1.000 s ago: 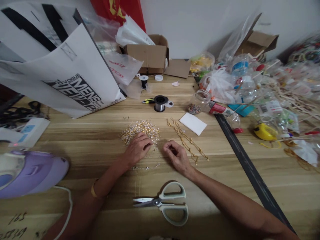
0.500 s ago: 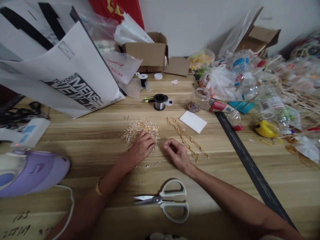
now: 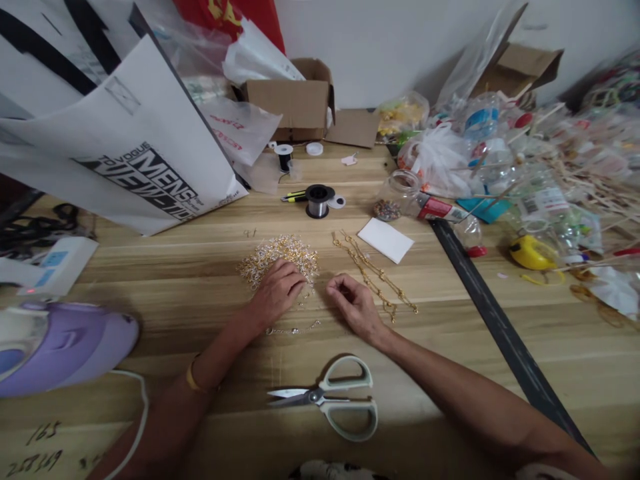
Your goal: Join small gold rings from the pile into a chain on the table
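Note:
A heap of small gold and silver findings lies on the wooden table. My left hand rests at the heap's near edge, fingers curled together over the pieces; what they grip is too small to make out. My right hand lies just to the right, fingers curled in a loose pinch with the contents hidden. A thin silver chain lies below my left hand. Two gold chains stretch out beside my right hand.
Scissors lie near the front edge. A wire spool, a bead jar and a white card sit behind. A large paper bag, a cardboard box, a purple iron and a black strip surround the work spot.
My left hand has shifted slightly over the heap's near edge. My right hand has barely moved. The view has tilted a little.

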The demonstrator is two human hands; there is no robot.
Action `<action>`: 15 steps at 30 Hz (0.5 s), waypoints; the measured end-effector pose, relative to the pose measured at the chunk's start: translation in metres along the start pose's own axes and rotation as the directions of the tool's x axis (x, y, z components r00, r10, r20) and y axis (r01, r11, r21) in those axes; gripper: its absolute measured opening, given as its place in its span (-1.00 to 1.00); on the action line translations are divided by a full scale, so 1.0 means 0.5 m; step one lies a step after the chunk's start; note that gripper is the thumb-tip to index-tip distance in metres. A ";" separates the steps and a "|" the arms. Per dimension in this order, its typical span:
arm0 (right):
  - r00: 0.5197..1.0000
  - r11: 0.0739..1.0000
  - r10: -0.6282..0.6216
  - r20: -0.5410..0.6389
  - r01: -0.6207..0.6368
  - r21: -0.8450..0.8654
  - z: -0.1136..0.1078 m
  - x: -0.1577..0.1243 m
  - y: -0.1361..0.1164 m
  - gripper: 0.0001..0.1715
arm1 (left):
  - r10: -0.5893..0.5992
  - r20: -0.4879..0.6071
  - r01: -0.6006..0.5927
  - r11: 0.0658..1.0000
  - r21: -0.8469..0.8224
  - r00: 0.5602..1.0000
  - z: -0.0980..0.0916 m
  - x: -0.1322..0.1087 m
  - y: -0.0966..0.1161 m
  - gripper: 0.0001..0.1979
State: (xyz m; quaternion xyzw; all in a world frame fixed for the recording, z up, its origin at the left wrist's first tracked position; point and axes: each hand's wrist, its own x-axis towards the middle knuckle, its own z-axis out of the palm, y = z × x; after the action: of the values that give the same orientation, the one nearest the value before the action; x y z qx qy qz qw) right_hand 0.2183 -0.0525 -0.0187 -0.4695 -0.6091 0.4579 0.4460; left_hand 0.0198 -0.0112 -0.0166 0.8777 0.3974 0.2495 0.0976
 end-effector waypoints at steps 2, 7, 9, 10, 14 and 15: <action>1.000 1.000 0.013 -0.001 -0.013 0.010 -0.001 0.001 -0.003 -0.78 | -0.003 0.000 0.003 1.000 -0.003 1.000 -0.001 0.001 0.000 -0.85; 0.999 0.997 0.043 -0.004 -0.043 0.059 -0.002 0.002 -0.005 -0.79 | -0.003 -0.003 0.003 1.000 -0.009 1.000 -0.004 0.001 -0.003 -0.81; 0.999 0.996 0.044 -0.001 -0.044 0.075 -0.002 0.003 -0.004 -0.80 | 0.003 -0.002 -0.003 1.000 -0.012 1.000 -0.005 0.001 -0.003 -0.81; 0.999 0.996 0.045 0.002 -0.045 0.082 -0.002 0.003 -0.003 -0.80 | 0.006 -0.002 -0.006 1.000 -0.012 1.000 -0.005 0.000 -0.003 -0.81; 0.999 0.996 0.040 0.004 -0.040 0.085 -0.002 0.002 -0.003 -0.80 | 0.011 -0.002 -0.011 1.000 -0.012 1.000 -0.007 0.000 -0.001 -0.80; 0.999 0.996 0.040 0.003 -0.040 0.082 -0.002 0.002 -0.004 -0.79 | 0.012 -0.002 -0.012 1.000 -0.011 1.000 -0.007 0.000 0.000 -0.80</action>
State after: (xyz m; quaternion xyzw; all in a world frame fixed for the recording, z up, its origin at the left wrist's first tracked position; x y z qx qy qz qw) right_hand 0.2189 -0.0516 -0.0166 -0.4629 -0.5804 0.4916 0.4552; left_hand 0.0177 -0.0112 -0.0135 0.8793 0.3907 0.2530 0.1005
